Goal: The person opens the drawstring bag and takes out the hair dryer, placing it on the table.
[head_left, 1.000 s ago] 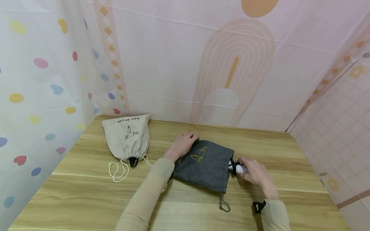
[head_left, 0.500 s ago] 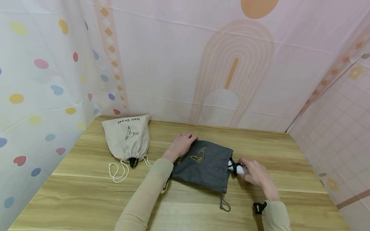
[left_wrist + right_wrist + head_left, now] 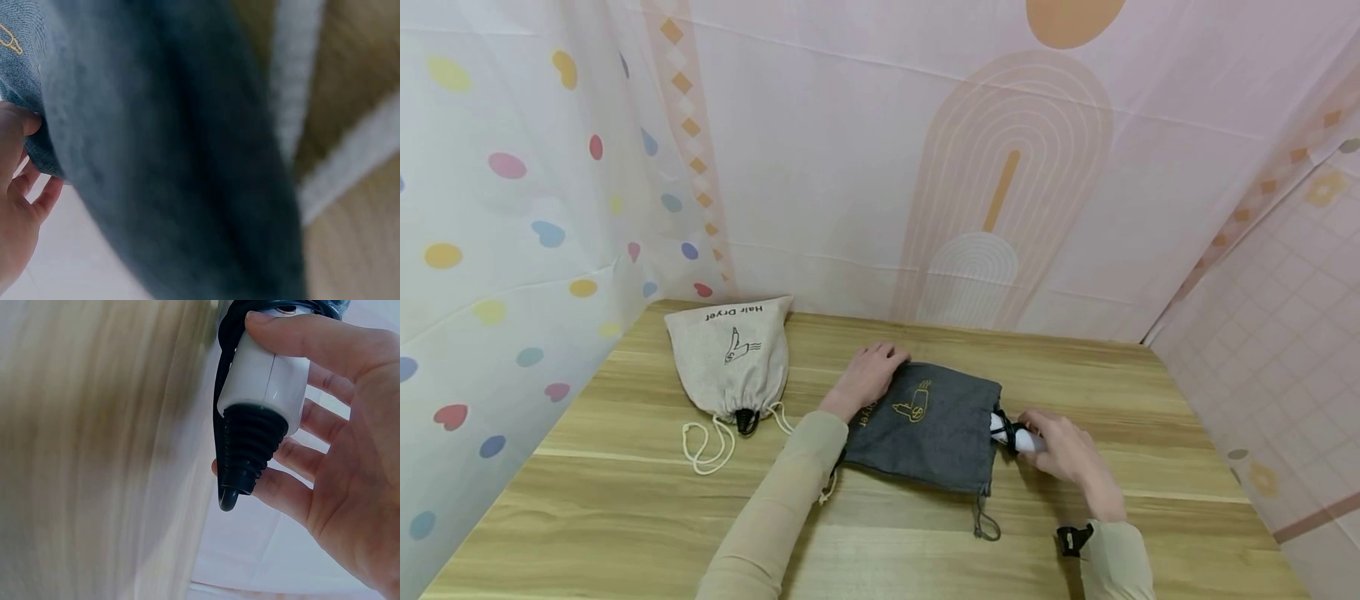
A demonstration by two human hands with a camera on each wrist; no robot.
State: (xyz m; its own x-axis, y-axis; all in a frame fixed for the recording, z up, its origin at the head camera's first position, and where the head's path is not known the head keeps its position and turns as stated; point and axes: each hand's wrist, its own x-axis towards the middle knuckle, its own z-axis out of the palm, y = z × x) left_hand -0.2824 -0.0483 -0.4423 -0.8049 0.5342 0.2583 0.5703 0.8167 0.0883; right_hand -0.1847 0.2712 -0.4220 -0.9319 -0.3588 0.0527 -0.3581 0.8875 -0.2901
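Note:
A dark grey drawstring bag [image 3: 925, 433] with a yellow hair dryer print lies on the table. From its mouth at the right sticks the white handle of a hair dryer [image 3: 1028, 440], black cord wound round it; the rest is hidden inside. My left hand [image 3: 868, 379] holds the bag's closed end; in the left wrist view its thumb lies on the cloth, with the fingers [image 3: 45, 199] at the edge. My right hand [image 3: 1063, 450] grips the handle. The right wrist view shows the thumb on the white handle [image 3: 265, 378] and fingers behind it, by the ribbed black cord sleeve [image 3: 250, 447].
A beige drawstring bag [image 3: 733, 358] marked "Hair Dryer" lies at the back left, its white cord [image 3: 707, 454] looped on the wooden table [image 3: 625, 500]. A grey cord loop [image 3: 988, 525] hangs from the dark bag's near corner. Printed curtains [image 3: 835, 167] enclose the table's back and sides.
The left hand and dark bag have slid slightly left, so a little more of the hair dryer's handle shows. The right hand has hardly moved and keeps its grip.

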